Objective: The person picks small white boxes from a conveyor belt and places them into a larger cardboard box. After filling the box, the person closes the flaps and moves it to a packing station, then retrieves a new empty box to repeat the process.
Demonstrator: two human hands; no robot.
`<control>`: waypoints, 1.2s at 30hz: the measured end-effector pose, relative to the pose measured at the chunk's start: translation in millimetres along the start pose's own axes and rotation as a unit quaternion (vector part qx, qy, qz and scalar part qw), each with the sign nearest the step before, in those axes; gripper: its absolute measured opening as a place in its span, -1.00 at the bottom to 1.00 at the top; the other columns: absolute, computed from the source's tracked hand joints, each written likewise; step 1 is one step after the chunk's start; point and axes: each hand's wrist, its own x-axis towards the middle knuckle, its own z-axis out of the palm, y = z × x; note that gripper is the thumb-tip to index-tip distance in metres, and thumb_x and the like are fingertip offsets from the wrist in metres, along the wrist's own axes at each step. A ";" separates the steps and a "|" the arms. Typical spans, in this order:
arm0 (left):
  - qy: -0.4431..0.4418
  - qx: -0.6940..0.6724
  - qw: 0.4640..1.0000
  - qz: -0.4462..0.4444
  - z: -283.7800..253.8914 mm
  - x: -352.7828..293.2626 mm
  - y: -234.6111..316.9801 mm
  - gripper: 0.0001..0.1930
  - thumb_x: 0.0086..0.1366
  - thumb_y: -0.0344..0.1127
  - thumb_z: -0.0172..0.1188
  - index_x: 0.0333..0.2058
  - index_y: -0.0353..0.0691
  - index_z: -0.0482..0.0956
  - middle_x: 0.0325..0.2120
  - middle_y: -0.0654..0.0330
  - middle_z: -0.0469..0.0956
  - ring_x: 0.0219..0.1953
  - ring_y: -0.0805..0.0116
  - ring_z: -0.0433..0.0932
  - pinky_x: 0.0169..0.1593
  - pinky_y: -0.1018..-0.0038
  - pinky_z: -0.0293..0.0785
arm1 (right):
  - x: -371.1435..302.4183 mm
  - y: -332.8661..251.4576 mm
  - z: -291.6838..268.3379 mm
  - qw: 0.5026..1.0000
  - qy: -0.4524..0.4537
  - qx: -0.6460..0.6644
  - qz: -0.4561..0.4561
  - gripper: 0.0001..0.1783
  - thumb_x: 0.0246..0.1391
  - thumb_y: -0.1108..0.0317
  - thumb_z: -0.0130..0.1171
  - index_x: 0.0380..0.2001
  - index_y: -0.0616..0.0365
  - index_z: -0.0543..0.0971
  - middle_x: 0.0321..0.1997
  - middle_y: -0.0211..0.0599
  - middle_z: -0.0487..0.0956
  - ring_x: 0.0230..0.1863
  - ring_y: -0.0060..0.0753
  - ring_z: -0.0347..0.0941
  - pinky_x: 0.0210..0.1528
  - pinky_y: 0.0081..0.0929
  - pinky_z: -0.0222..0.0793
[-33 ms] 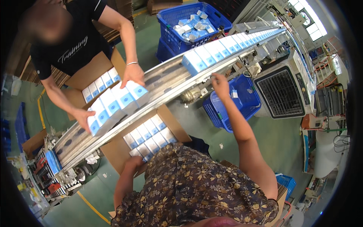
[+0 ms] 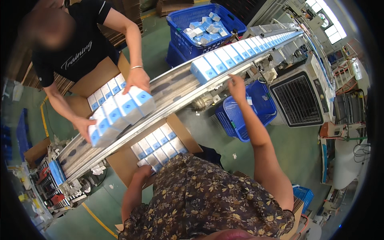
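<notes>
Conveyor (image 2: 176, 90) runs slantwise across my view, a row of blue-and-white cartons (image 2: 224, 56) riding it. My right arm stretches up, right hand (image 2: 237, 86) with fingers loosely spread at the rail just below the nearest carton. My left hand (image 2: 143, 172) grips the cardboard box (image 2: 160, 148) rim, fingers curled.

Single head-worn fisheye view, looks steeply down over the wearer's patterned shirt (image 2: 208, 200) at the slanting conveyor (image 2: 176, 90) close below. Edges bend; a co-worker (image 2: 76, 44) faces it from across. No second view.
</notes>
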 end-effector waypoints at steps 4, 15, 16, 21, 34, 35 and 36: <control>0.171 -0.081 0.980 0.057 -52.0 15.4 48.4 -0.54 0.37 -0.04 0.10 0.11 -0.20 0.52 -0.04 -0.11 0.59 -0.01 -0.10 0.56 0.06 0.12 0.46 | 95.6 73.8 3.8 0.975 -0.008 -0.221 0.027 -0.62 0.10 0.14 0.22 -0.02 -0.01 0.61 -0.05 0.01 0.57 -0.03 0.18 0.47 -0.01 0.01 0.43; 0.518 -0.340 0.777 0.116 -215.7 -27.4 156.1 -0.76 0.40 -0.26 0.13 -0.10 -0.25 0.65 -0.21 -0.01 0.65 -0.24 0.06 0.63 -0.16 0.29 0.55 | 153.4 46.0 55.4 0.968 -0.213 -0.107 0.072 -0.11 0.05 -0.42 0.11 -0.01 0.30 0.55 -0.03 0.19 0.61 0.04 0.22 0.53 0.08 -0.08 0.41; 0.546 -0.345 0.759 0.080 -222.5 -18.5 144.4 -0.75 0.39 -0.26 0.15 -0.07 -0.28 0.61 -0.27 -0.02 0.63 -0.27 0.04 0.62 -0.18 0.26 0.54 | 142.0 3.7 58.2 0.957 -0.272 -0.048 0.084 -0.11 0.05 -0.42 0.12 0.01 0.29 0.53 -0.02 0.18 0.61 0.06 0.22 0.52 0.10 -0.10 0.41; 0.559 -0.321 0.748 -0.158 -259.2 -27.5 92.9 -0.06 -0.05 0.33 0.43 -0.13 -0.56 0.34 -0.27 -0.29 0.61 -0.16 -0.19 0.64 -0.07 0.15 0.55 | 19.5 -167.7 124.4 0.954 -0.292 0.073 0.000 -0.06 -0.03 -0.35 0.27 0.13 0.28 0.40 -0.03 0.15 0.61 0.04 0.16 0.55 0.06 -0.11 0.42; 0.851 -0.129 0.507 0.046 -141.0 -257.2 80.7 0.07 -0.14 0.12 0.59 0.15 -0.45 0.18 -0.06 -0.05 0.36 0.01 0.09 0.43 0.04 0.26 0.43 | -125.3 -327.6 -36.4 0.957 0.048 0.266 -0.106 0.03 -0.04 -0.09 0.44 0.22 0.42 0.15 0.18 0.05 0.31 0.18 -0.16 0.31 0.23 -0.20 0.26; 0.862 -0.158 0.477 0.073 -117.6 -249.7 77.8 0.10 -0.15 0.15 0.59 0.16 -0.45 0.17 -0.06 -0.04 0.32 0.04 0.06 0.38 0.06 0.22 0.39 | -151.4 -330.3 -33.2 0.951 0.056 0.282 -0.115 -0.07 0.08 -0.02 0.27 0.27 0.44 0.12 0.20 0.04 0.26 0.24 -0.08 0.26 0.30 -0.14 0.16; 0.870 -0.186 0.445 0.103 -90.5 -232.5 72.7 0.13 -0.17 0.18 0.59 0.18 -0.46 0.15 -0.06 -0.03 0.28 0.07 0.04 0.33 0.09 0.19 0.36 | -180.0 -314.5 -13.4 0.945 0.054 0.305 -0.105 -0.04 0.15 -0.11 0.22 0.28 0.43 0.09 0.20 0.04 0.25 0.28 -0.07 0.21 0.32 -0.15 0.13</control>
